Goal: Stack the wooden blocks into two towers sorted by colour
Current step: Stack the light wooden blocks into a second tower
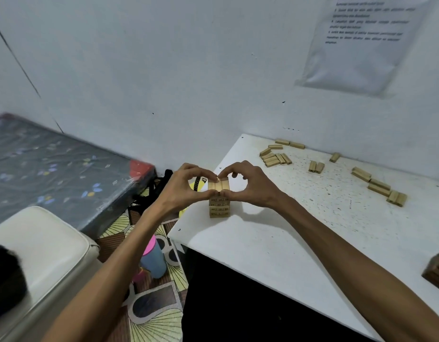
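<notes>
A short tower of light wooden blocks (219,208) stands near the left edge of the white table (275,243). Its top layer (218,185) is three blocks side by side. My left hand (184,191) pinches that layer from the left, with the thumb at the near edge and the fingers at the far edge. My right hand (250,186) pinches it the same way from the right. Several loose light blocks (275,156) lie at the back of the table, and more (379,185) lie to the right. A darker wooden stack (438,272) shows at the right edge, cut off by the frame.
The table stands against a white wall with a printed sheet (361,40) on it. To the left, on the floor, are a blue bottle with a pink cap (153,260), a patterned mat, a dark mattress (53,169) and a cream cushion (35,255).
</notes>
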Available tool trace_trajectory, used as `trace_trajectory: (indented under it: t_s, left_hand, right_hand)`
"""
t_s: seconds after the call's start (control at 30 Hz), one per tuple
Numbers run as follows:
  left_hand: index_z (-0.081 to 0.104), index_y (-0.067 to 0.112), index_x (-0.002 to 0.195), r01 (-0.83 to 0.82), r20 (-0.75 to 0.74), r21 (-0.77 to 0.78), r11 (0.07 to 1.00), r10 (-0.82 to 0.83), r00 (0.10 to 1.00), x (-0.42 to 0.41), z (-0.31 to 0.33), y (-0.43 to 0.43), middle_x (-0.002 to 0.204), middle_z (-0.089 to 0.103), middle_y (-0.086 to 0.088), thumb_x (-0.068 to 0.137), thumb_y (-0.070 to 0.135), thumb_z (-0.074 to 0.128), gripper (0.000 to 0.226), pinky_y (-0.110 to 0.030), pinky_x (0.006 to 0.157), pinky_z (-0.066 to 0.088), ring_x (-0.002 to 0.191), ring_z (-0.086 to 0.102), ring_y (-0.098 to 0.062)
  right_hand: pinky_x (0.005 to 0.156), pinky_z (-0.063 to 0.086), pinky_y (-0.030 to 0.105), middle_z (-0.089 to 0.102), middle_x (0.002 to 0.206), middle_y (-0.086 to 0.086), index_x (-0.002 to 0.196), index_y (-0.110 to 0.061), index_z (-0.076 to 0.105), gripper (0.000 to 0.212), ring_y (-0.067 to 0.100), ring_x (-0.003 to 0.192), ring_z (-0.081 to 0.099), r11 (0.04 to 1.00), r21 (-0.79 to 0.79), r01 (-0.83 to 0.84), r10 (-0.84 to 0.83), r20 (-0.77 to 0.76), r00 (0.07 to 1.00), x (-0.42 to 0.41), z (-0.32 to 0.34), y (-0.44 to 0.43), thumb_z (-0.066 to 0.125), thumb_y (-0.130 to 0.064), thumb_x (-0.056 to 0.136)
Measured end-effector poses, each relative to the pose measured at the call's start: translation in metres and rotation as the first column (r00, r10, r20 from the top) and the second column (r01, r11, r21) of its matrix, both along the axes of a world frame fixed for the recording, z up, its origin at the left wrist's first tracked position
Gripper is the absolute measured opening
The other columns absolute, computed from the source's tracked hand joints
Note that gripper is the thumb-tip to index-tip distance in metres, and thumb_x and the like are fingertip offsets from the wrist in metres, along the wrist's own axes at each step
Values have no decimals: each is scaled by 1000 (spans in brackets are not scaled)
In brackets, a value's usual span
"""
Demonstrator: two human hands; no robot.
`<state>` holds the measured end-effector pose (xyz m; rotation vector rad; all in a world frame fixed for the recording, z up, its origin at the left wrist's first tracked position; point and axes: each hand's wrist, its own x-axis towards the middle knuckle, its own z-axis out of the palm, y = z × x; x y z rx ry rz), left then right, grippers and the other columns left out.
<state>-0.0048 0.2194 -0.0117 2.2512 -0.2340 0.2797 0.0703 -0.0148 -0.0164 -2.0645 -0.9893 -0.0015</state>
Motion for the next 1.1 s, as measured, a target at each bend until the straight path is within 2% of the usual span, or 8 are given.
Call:
trace_trajectory:
  t_s: [0.1,0.2,0.43,0.53,0.77,0.83,0.97,1.1]
  left_hand:
    - [74,48,109,-39,-21,-7,999,39,999,0,-2,1,123,60,10,67,56,82,44,-20,99,41,120,51,5]
    - [73,46,113,-25,-19,0,1000,25,1000,2,-4,1,122,62,11,70,50,85,45,-21,97,41,120,52,4]
    - [71,43,117,-13,-19,4,1000,14,1000,3,-6,1,120,66,14,68,57,78,51,-22,95,42,124,50,1]
    - [71,43,118,-13,-29,-10,1000,13,999,2,-5,0,121,64,12,68,56,78,52,-17,94,40,122,51,4]
    - [70,42,119,-13,-34,1,1000,13,999,1,-4,0,120,63,15,67,59,76,55,-18,91,40,121,51,2]
    - [71,42,119,-14,-33,0,1000,14,999,1,-4,0,119,62,15,68,56,78,54,-16,90,39,119,51,3]
    - [71,41,120,-14,-43,2,1000,14,999,0,-5,-1,119,60,14,78,34,89,46,-11,88,36,116,50,7]
    - [70,40,121,-31,-54,1,1000,31,998,0,-5,-1,119,59,12,79,32,88,46,-11,87,36,114,49,9]
  right_hand:
    - [87,38,16,66,118,-22,118,-35,67,41,10,108,54,1000,-7,3,-3,-22,1000,0,0,0,86,-32,81]
    - [86,37,14,66,118,-23,119,-34,67,42,10,108,54,1000,-13,7,-7,-34,999,1,-1,-1,86,-32,82]
    - [88,40,19,65,119,-23,119,-37,66,42,9,109,54,1000,-18,9,-10,-53,999,2,-2,1,86,-33,82]
    - [87,39,17,65,119,-24,120,-36,66,43,8,108,54,1000,-18,8,-9,-54,998,3,-3,0,85,-31,83]
    - [85,38,13,65,120,-23,122,-36,66,44,9,109,54,1000,-23,1,-2,-47,999,3,-3,1,85,-31,83]
    - [85,37,10,65,120,-23,122,-36,66,44,8,109,54,1000,-22,0,-1,-41,999,3,-3,0,85,-30,83]
    - [83,35,4,65,120,-22,122,-35,66,43,8,108,54,1000,-29,-7,6,-29,1000,3,-5,-1,84,-29,83]
    - [83,35,5,64,120,-23,122,-35,66,43,8,108,55,1000,-29,-9,8,-34,999,3,-5,-1,84,-28,84]
